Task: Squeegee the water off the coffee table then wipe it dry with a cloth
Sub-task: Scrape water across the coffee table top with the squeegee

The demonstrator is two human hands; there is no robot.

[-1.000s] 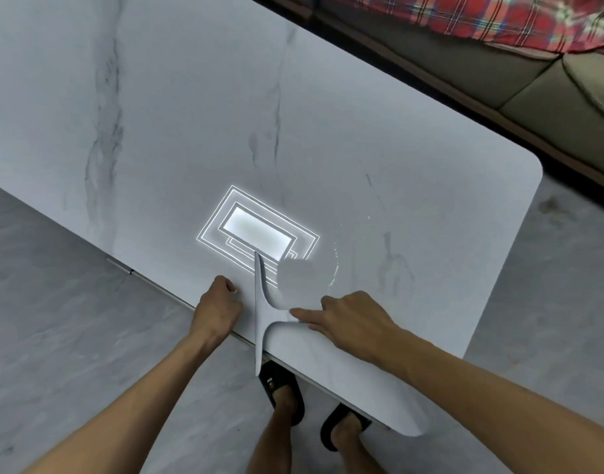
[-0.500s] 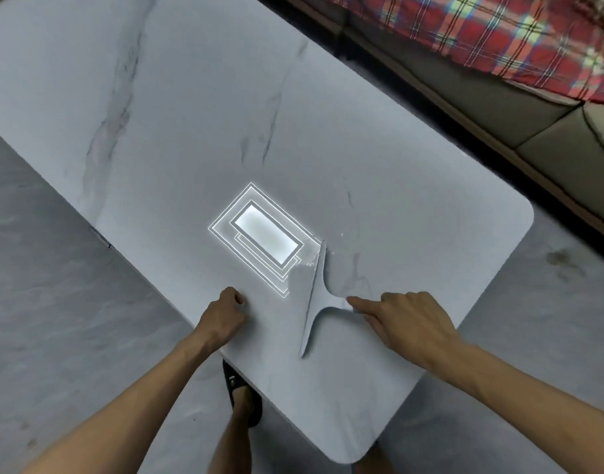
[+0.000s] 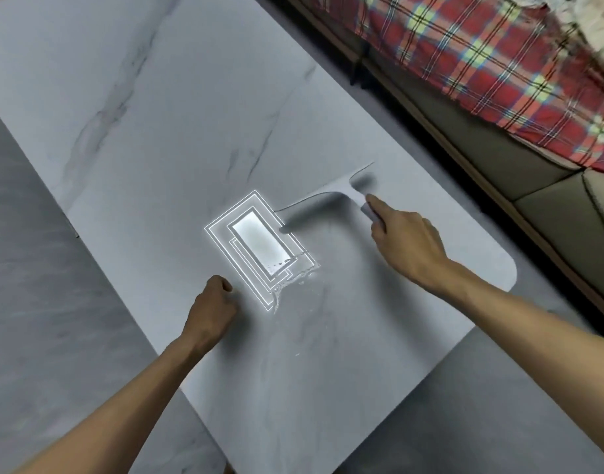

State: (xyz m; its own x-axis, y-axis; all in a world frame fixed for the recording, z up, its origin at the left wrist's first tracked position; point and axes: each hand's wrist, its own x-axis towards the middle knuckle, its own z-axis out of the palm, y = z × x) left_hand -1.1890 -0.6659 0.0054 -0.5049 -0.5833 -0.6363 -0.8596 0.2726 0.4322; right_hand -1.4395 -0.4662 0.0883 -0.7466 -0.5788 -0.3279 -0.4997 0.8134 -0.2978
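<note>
A white marble coffee table [image 3: 150,107] fills most of the head view. My right hand [image 3: 408,242] grips the handle of a pale grey squeegee [image 3: 334,190], whose blade lies across the far side of the table, slightly blurred. A streak of water [image 3: 293,282] glistens on the surface between my hands, beside the bright reflection of a ceiling lamp [image 3: 259,246]. My left hand [image 3: 211,313] rests as a fist on the table near its front edge. No cloth is visible.
A sofa [image 3: 519,165] with a red plaid blanket [image 3: 481,53] runs along the table's far right side, with a narrow gap of floor between. Grey tiled floor [image 3: 27,302] lies to the left and near right of the table.
My right hand has carried the squeegee from the near edge across to the far side of the table, turning its blade. The camera view has shifted; my left fist stays put.
</note>
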